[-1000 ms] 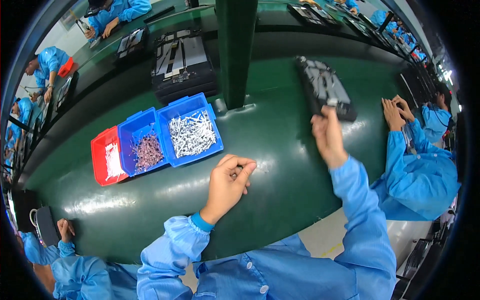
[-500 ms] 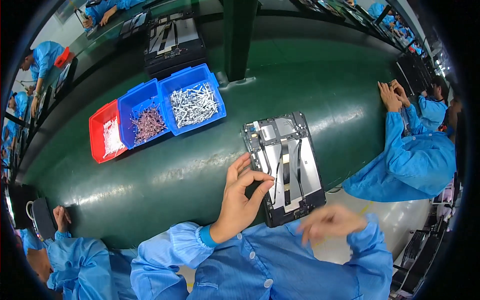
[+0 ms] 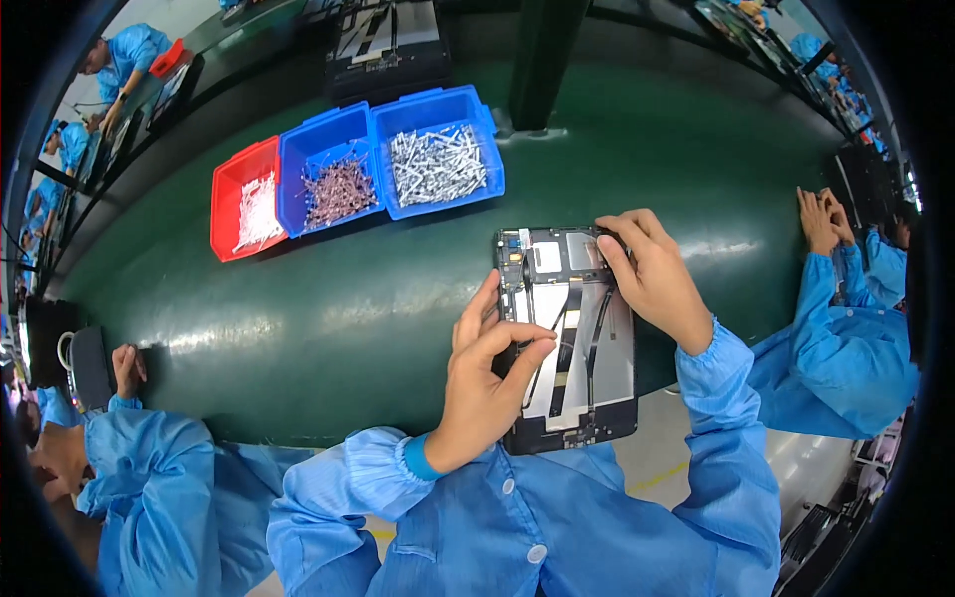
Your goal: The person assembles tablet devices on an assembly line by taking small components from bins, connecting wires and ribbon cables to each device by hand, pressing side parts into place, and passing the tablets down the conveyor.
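Nearest the person, the left hand (image 3: 484,383) rests at the near left edge of an opened tablet chassis (image 3: 572,343), its thumb and forefinger pinched together over the left side of the metal plate; whether something small sits between the fingertips cannot be told. The chassis lies flat at the near edge of the green table (image 3: 298,298), its near end reaching to the table's rim just above the blue sleeves. It is a dark rectangular frame with a silvery inner plate, two black flat ribbon cables running lengthwise down its middle, a pale square patch near the far left corner and small components along the left rail. The right hand (image 3: 655,279) lies curled over the far right corner of the chassis, fingers bent down onto the frame edge and holding it in place. Farther off on the table stand three open bins side by side: a red bin (image 3: 244,199) with white parts, a blue bin (image 3: 331,169) with reddish-brown parts, and a second blue bin (image 3: 443,149) heaped with silver screws. To the right, another person's hands (image 3: 821,219) rest on the table
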`<state>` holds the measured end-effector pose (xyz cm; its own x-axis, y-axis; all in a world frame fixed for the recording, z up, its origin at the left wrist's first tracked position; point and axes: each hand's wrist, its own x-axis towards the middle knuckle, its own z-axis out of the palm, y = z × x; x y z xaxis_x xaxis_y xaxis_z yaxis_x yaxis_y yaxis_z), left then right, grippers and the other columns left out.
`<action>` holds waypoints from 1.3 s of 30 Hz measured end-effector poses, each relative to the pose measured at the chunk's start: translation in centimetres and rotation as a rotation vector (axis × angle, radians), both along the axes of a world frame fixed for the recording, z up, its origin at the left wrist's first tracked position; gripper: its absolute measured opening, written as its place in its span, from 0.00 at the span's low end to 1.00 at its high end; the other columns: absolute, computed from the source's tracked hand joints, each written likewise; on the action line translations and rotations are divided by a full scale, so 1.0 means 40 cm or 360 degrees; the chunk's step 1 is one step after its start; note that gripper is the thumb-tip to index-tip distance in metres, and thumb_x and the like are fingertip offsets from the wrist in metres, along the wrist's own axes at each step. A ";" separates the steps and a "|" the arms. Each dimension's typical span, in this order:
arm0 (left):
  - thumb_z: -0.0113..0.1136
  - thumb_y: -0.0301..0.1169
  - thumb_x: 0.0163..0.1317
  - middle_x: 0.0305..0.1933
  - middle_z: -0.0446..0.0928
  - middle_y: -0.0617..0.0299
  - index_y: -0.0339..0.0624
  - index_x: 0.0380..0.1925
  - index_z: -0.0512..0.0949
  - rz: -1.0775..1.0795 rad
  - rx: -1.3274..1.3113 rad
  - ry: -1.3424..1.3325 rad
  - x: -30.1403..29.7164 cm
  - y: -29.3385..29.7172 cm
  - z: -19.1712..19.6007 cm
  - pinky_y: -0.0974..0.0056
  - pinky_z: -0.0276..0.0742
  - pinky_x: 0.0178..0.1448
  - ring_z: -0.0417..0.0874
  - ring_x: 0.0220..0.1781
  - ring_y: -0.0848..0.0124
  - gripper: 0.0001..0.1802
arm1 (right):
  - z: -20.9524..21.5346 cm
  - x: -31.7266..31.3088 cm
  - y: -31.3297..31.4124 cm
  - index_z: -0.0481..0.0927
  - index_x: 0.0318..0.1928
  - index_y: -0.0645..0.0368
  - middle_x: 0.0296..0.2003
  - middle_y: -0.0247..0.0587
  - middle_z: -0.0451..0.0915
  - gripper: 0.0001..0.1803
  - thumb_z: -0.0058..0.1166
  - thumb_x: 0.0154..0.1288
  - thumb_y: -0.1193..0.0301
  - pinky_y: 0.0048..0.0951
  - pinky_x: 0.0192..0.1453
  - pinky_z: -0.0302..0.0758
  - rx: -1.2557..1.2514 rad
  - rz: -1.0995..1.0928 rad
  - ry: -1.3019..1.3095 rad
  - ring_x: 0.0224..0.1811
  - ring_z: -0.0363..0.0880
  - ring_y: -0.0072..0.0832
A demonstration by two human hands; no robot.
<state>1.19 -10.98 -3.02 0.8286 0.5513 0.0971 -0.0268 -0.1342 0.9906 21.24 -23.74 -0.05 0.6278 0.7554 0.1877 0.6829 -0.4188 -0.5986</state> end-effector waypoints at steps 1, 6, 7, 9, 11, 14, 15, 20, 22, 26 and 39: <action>0.68 0.26 0.61 0.74 0.60 0.44 0.42 0.38 0.86 -0.0004 -0.0079 -0.0034 -0.016 0.005 -0.003 0.53 0.63 0.73 0.65 0.74 0.52 0.06 | 0.003 -0.007 0.003 0.80 0.53 0.64 0.46 0.56 0.76 0.16 0.53 0.72 0.66 0.40 0.48 0.78 -0.0013 0.0037 0.0025 0.42 0.81 0.49; 0.64 0.20 0.63 0.56 0.74 0.54 0.35 0.40 0.84 0.0073 -0.0118 -0.0027 -0.039 0.114 -0.003 0.65 0.73 0.61 0.76 0.57 0.67 0.06 | 0.093 -0.058 0.014 0.79 0.55 0.62 0.49 0.55 0.77 0.17 0.57 0.69 0.68 0.40 0.44 0.79 -0.0190 -0.0172 -0.0226 0.42 0.82 0.48; 0.64 0.20 0.64 0.45 0.76 0.59 0.34 0.40 0.84 0.0048 -0.0171 -0.0103 -0.035 0.122 0.015 0.70 0.74 0.52 0.77 0.47 0.72 0.06 | 0.115 -0.074 0.020 0.79 0.55 0.62 0.49 0.54 0.78 0.19 0.60 0.67 0.68 0.38 0.43 0.80 0.0049 -0.0023 -0.0138 0.41 0.82 0.47; 0.64 0.20 0.63 0.44 0.76 0.59 0.34 0.40 0.84 0.0041 -0.0140 -0.0117 -0.039 0.124 0.022 0.70 0.74 0.50 0.77 0.46 0.73 0.06 | 0.119 -0.109 0.033 0.80 0.56 0.61 0.50 0.49 0.79 0.23 0.65 0.61 0.71 0.28 0.31 0.76 0.0306 0.0336 0.0221 0.32 0.80 0.31; 0.65 0.20 0.63 0.43 0.77 0.59 0.33 0.40 0.84 0.0002 -0.0129 -0.0155 -0.033 0.118 0.024 0.70 0.74 0.49 0.77 0.44 0.73 0.06 | 0.085 -0.149 0.055 0.80 0.56 0.62 0.48 0.43 0.81 0.27 0.71 0.54 0.75 0.20 0.20 0.73 0.0407 0.0571 0.0429 0.22 0.77 0.16; 0.69 0.20 0.59 0.41 0.79 0.59 0.36 0.40 0.86 0.0043 -0.0228 -0.0208 -0.029 0.108 0.020 0.70 0.74 0.49 0.78 0.45 0.72 0.09 | 0.033 -0.162 0.085 0.83 0.44 0.64 0.36 0.40 0.82 0.15 0.68 0.56 0.78 0.19 0.21 0.76 0.0514 0.0651 0.0380 0.21 0.78 0.17; 0.69 0.20 0.59 0.41 0.79 0.59 0.36 0.40 0.86 0.0047 -0.0103 -0.0200 -0.028 0.108 0.020 0.70 0.75 0.49 0.79 0.44 0.72 0.09 | 0.032 -0.163 0.082 0.83 0.44 0.64 0.36 0.40 0.82 0.15 0.68 0.56 0.78 0.19 0.21 0.76 0.0516 0.0645 0.0384 0.21 0.78 0.17; 0.69 0.20 0.57 0.41 0.79 0.60 0.37 0.41 0.86 0.0064 0.0181 -0.0167 -0.028 0.114 0.011 0.69 0.75 0.47 0.79 0.42 0.71 0.10 | 0.026 -0.163 0.087 0.83 0.37 0.64 0.32 0.37 0.80 0.09 0.66 0.54 0.81 0.19 0.20 0.73 0.0631 0.0622 0.0228 0.21 0.77 0.16; 0.70 0.20 0.57 0.42 0.79 0.60 0.37 0.39 0.87 0.0059 0.0207 -0.0130 -0.025 0.118 0.009 0.69 0.74 0.45 0.79 0.41 0.73 0.10 | 0.035 -0.156 0.087 0.81 0.35 0.62 0.30 0.37 0.79 0.08 0.66 0.53 0.80 0.23 0.23 0.75 0.0588 0.0612 0.0229 0.22 0.78 0.23; 0.69 0.21 0.59 0.45 0.79 0.60 0.34 0.46 0.84 -0.0029 0.0063 0.0045 -0.017 0.122 0.032 0.72 0.75 0.41 0.79 0.40 0.76 0.14 | 0.016 -0.128 0.088 0.80 0.34 0.60 0.29 0.39 0.77 0.08 0.64 0.52 0.80 0.28 0.27 0.77 0.0519 0.0564 0.0294 0.25 0.80 0.32; 0.61 0.24 0.68 0.40 0.81 0.57 0.29 0.49 0.75 -0.0029 -0.0535 0.0429 0.034 0.138 0.023 0.73 0.80 0.32 0.82 0.33 0.78 0.13 | -0.045 -0.097 0.099 0.81 0.36 0.64 0.29 0.40 0.75 0.06 0.62 0.58 0.82 0.27 0.29 0.74 0.0372 0.0610 0.0377 0.26 0.77 0.28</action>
<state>2.54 -5.46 -2.11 0.8097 0.5002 -0.3069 0.2398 0.1953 0.9510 17.34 -19.80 -1.83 0.3594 0.8946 0.2654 0.5955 -0.0010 -0.8033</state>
